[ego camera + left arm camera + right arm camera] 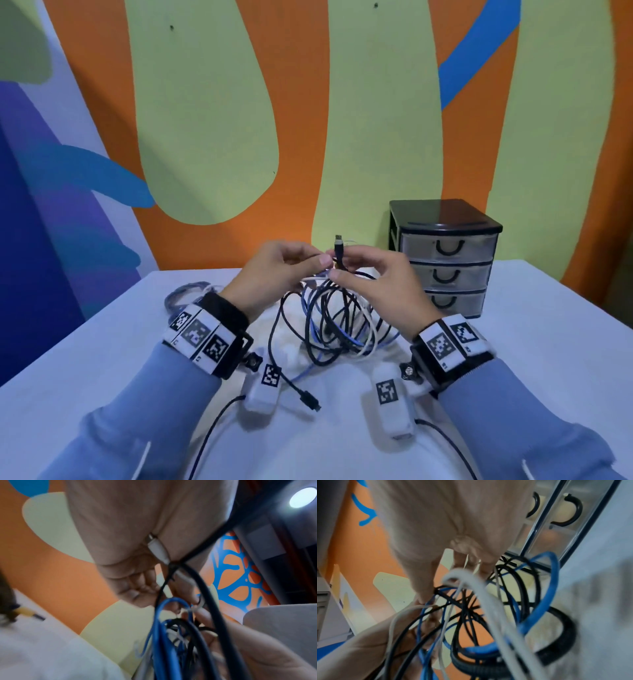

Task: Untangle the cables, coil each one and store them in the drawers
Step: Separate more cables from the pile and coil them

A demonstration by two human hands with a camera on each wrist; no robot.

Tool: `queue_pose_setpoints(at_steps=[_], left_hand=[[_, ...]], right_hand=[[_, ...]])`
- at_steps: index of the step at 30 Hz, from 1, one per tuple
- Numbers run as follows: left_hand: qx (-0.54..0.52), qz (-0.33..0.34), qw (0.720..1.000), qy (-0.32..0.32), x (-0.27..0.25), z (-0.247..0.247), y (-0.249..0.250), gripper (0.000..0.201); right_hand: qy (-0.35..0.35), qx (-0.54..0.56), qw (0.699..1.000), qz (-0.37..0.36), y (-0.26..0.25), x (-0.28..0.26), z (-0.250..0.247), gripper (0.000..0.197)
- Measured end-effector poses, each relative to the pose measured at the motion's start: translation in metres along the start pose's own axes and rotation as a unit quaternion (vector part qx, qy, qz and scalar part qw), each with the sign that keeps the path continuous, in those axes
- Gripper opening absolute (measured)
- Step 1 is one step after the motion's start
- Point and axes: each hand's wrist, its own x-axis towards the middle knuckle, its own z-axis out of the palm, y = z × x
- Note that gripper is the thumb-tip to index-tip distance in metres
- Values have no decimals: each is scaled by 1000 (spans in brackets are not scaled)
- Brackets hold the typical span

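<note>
A tangle of black, blue and white cables (pixel 337 322) hangs from both hands above the white table (pixel 102 370). My left hand (pixel 284 270) pinches the white cable's plug (pixel 157 547) between thumb and fingers. Close beside it, my right hand (pixel 373 274) pinches the top of the bundle, where a black USB plug (pixel 339 247) sticks upward. Blue, white and black loops (pixel 488 615) fill the right wrist view below the fingers. One black plug end (pixel 310 401) trails on the table. The black drawer unit (pixel 445 257) with three clear drawers stands shut at the back right.
A separate blue cable coil (pixel 186 296) lies on the table behind my left wrist. A painted orange, green and blue wall (pixel 239 120) rises right behind the table. The table's left edge drops off near the purple wall area.
</note>
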Motion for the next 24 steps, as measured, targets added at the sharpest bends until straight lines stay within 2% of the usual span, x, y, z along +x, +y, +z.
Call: queue_pose_setpoints(at_steps=[3,5,7,9,11,13,14,16,18,20,21,24], left_hand=[[-104,21,993,54,-6,-1,-7,22],[-150,39,985,77,-8,-3,-7,23],[-159,65,980,99,-12,-5,-3,21],[-167,84,977,99,-13,-5,-1,18],[-188,96,975,77,-15,-5,0,17],[-211,101,971,56,-17,-3,3,18],[-222,104,968,50,-18,-3,6,17],[-231,117,964,63,-19,-1,10,15],[-211,134,961,120,-18,-3,10,13],[-185,151,951,198,-15,-11,7,13],[-178,158,942,235,-13,-17,6,15],[-147,189,911,336,-11,-44,2,28]], right_hand=[[-4,43,999,-19,-5,-1,3,49],[29,46,998,-29,-6,0,4,68],[77,0,997,-29,-1,2,3,77],[116,-54,992,-18,6,5,-1,78],[103,-54,993,30,12,7,-4,83],[37,-18,994,98,18,7,-2,88],[5,2,993,122,21,6,-1,86],[-38,38,989,141,25,4,1,65],[-54,65,986,143,25,3,2,39],[-23,52,987,149,26,6,3,23],[9,50,986,157,27,7,2,20],[104,61,974,191,28,13,-9,28]])
